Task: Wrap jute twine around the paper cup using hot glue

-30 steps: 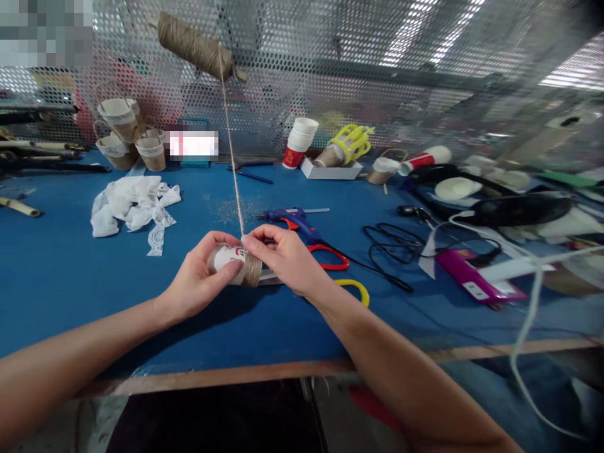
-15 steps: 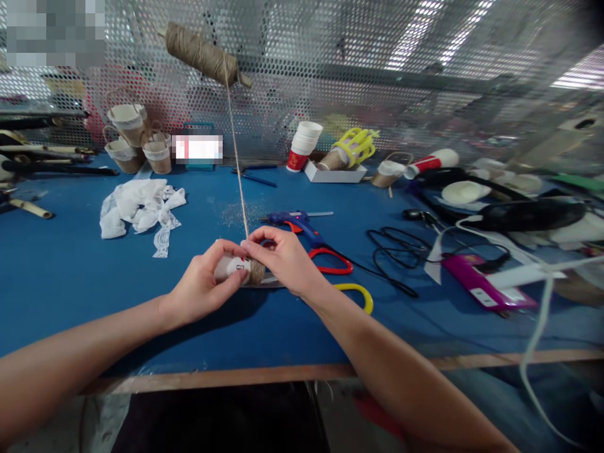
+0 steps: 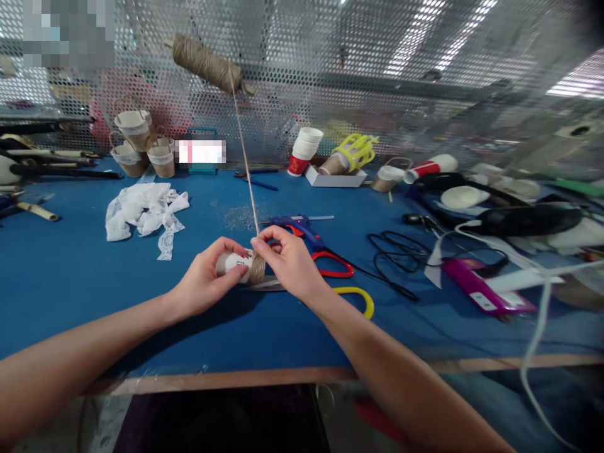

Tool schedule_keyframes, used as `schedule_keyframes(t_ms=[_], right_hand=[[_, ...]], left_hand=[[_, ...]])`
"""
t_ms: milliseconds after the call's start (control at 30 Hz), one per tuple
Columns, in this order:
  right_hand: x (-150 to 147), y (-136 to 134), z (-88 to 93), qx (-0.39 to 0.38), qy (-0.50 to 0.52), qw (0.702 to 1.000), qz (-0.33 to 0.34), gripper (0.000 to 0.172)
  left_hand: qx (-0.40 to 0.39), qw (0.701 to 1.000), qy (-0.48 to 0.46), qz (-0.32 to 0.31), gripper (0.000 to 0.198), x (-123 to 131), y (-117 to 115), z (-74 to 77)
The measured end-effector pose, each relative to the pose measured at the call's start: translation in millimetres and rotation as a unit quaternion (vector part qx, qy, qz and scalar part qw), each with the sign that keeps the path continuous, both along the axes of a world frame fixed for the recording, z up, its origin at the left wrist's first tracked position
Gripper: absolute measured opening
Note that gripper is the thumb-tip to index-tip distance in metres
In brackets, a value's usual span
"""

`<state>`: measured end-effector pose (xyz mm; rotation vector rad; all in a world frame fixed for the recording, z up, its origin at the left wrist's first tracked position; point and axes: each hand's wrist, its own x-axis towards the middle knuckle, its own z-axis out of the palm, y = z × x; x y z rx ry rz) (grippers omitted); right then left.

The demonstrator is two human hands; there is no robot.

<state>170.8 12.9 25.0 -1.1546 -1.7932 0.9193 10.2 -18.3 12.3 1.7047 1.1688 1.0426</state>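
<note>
My left hand (image 3: 207,275) is closed round a white paper cup (image 3: 232,260) with dark print, lying on its side just above the table. Brown twine (image 3: 257,268) is wound in a band round the cup's right end. The fingers of my right hand (image 3: 292,261) pinch the twine strand (image 3: 248,167) at that end, partly hiding the cup. This strand runs taut up to a twine spool (image 3: 206,64) hung at the mesh panel. Beneath my right hand lie scissors (image 3: 361,293) with one yellow and one red handle loop.
Behind my hands lies a blue glue gun (image 3: 309,233) with a black cord (image 3: 391,251). White lace (image 3: 141,211) is heaped on the left, twine-wrapped cups (image 3: 134,126) behind it. At the back stand stacked paper cups (image 3: 304,151); a purple power strip (image 3: 486,288) lies right.
The cup has turned a little in my hands, so its print sits differently. My right hand still pinches the twine at the cup. The whole view has shifted slightly.
</note>
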Motion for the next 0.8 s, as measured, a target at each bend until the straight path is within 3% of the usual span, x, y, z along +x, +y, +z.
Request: schedule_keyframes(t_ms=[100, 333, 467, 600, 700, 800], right_hand=[[0.4, -1.2, 0.3, 0.039, -0.018, 0.999, -0.016, 0.017], [-0.3, -1.3, -1.0, 0.049, -0.032, 0.998, 0.007, 0.015], [1.3, -0.4, -2.2, 0.008, -0.041, 0.999, 0.025, 0.018], [0.8, -1.9, -3.2, -0.067, 0.019, 0.997, 0.028, 0.023], [-0.5, -2.9, -4.7, -0.084, 0.052, 0.995, 0.004, 0.021], [-1.6, -2.4, -7.6, -0.056, 0.032, 0.998, -0.014, 0.019]], left_hand=[[0.007, 1.000, 0.006, -0.003, 0.017, -0.5, 0.0, 1.9], [0.008, 1.000, 0.020, -0.019, 0.018, 0.6, -0.6, 1.6], [0.024, 0.999, 0.034, -0.016, 0.018, -0.4, -1.7, -1.7], [0.033, 0.998, 0.048, -0.012, 0.018, -0.3, -4.5, -2.2], [-0.003, 1.000, 0.005, -0.006, 0.021, 2.7, -5.3, 0.9], [-0.100, 0.989, -0.110, 0.004, 0.025, 6.2, -3.3, 3.2]])
